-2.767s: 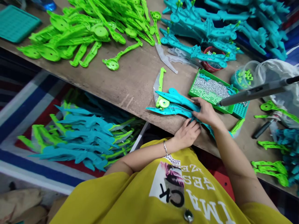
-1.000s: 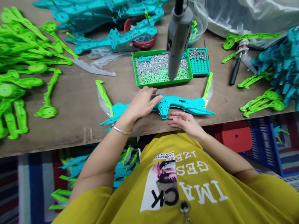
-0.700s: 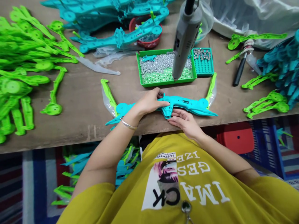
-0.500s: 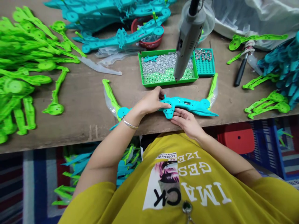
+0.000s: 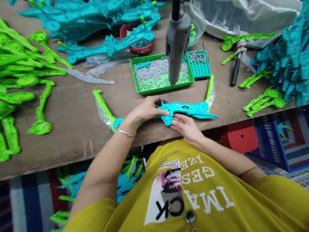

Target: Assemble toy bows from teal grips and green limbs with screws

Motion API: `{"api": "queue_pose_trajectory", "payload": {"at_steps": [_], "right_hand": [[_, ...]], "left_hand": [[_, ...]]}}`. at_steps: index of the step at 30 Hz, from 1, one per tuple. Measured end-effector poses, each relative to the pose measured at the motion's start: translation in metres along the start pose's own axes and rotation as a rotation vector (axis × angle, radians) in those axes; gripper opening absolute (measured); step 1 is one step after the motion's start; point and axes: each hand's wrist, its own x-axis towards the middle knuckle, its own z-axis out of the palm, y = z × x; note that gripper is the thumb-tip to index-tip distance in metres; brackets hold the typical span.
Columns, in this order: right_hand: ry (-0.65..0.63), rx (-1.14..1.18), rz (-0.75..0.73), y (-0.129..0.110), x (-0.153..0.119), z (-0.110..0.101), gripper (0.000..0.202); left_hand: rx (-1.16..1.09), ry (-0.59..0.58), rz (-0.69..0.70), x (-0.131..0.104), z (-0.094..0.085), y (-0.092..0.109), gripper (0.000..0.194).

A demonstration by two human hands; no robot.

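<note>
A turquoise plastic toy bow [image 5: 190,109] with lime green curved arms lies along the near side of the table, a translucent strip behind each arm. My left hand [image 5: 147,111] is closed around its middle from above, thumb pressed on the turquoise body. From the near side, my right hand [image 5: 184,126] holds the lower edge of the middle part, its fingers partly hidden beneath it. Above the bow hangs a grey electric screwdriver [image 5: 178,48], its tip apart from the bow. Behind the bow, a green tray [image 5: 162,90] contains many small silver screws.
A turquoise tray [image 5: 202,73] of small round metal pieces adjoins the screw tray. Lime green arms [image 5: 19,61] pile up at left, turquoise bodies [image 5: 96,19] at the back and more turquoise parts [image 5: 289,58] at right. A black-handled tool [image 5: 236,71] lies at right.
The whole view has shifted, so the table things appear further left. Both hands keep about the same hold on the toy bow, which has barely moved.
</note>
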Motion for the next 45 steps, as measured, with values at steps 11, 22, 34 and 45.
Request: {"api": "queue_pose_trajectory", "payload": {"at_steps": [11,22,34,45], "right_hand": [[0.005,-0.065,0.009,0.001,0.011,0.011,0.033],[0.032,0.032,0.069,-0.004,0.01,0.021,0.038],[0.418,-0.293,-0.294,-0.106,-0.014,-0.126,0.032],[0.084,-0.172,0.127,-0.095,0.011,-0.104,0.045]], "left_hand": [[-0.006,-0.087,-0.096,0.002,-0.004,0.014,0.073],[0.374,0.094,-0.104,0.031,0.02,0.019,0.068],[0.256,0.183,-0.145,0.021,0.022,0.015,0.054],[0.289,0.179,-0.138,0.016,0.019,0.012,0.056]]}}
